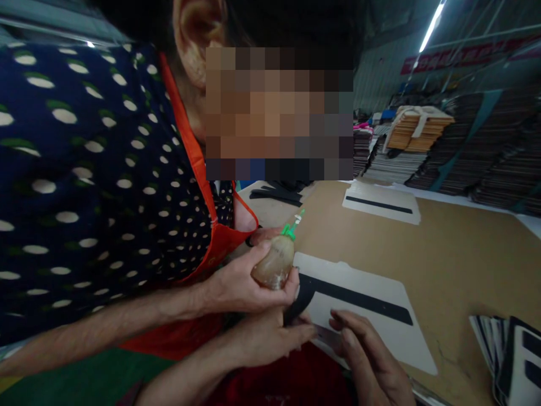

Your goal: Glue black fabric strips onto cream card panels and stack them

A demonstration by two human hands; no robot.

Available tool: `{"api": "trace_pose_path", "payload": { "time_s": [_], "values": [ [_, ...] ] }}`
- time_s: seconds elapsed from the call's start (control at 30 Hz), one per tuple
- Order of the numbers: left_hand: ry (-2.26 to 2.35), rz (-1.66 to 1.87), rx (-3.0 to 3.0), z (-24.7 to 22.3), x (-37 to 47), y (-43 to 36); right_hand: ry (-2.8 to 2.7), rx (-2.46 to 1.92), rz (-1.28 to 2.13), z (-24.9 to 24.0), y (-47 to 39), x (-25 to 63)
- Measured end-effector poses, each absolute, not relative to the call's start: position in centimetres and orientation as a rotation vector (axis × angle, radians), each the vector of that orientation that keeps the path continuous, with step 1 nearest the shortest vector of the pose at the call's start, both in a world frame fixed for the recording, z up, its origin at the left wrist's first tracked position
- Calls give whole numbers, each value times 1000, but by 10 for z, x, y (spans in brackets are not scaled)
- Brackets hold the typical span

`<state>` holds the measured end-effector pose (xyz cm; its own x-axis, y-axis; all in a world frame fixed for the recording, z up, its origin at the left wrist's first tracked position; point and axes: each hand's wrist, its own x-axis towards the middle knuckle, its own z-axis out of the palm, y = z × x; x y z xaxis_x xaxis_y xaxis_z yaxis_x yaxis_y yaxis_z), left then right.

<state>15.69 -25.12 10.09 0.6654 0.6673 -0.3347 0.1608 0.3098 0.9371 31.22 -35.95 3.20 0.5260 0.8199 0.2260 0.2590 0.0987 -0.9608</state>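
Observation:
My left hand (270, 338) is low in the middle, its fingers closed round the end of a black strip (302, 301). That strip bends up toward a white panel (380, 338) on the table. Across the panel lies another black strip (359, 299), flat. My right hand (369, 355) is by the panel's near edge, fingers curved and apart from the thumb, with nothing visible in it. Just above my left hand, a co-worker's hand (245, 282) grips a squeeze bottle (275, 262) of cloudy brownish liquid with a green nozzle (289, 230), tilted up.
A co-worker in a dotted shirt (105, 169) and red apron leans in close on the left. Farther back on the brown table (465, 254) lies another white panel (380, 202) with a black strip. Stacked panels (507, 355) stand at right; tall stacks (507, 141) are behind.

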Motion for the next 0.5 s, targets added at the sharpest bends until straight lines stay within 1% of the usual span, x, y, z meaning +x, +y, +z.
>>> {"api": "trace_pose_path", "payload": {
  "time_s": [0.1,0.2,0.27,0.4,0.5],
  "values": [
    [675,139,1566,92,169,-252,-1042,-1409,694,41,-350,307],
    [577,92,1534,81,178,-251,-1135,-1372,769,43,-346,305],
    [593,92,1517,74,182,-250,-1178,-1388,686,38,-347,306],
    [654,125,1485,61,187,-251,-1205,-1440,379,18,-353,307],
    [671,136,1444,57,188,-254,-1094,-1388,327,11,-358,304]
  ]
}}
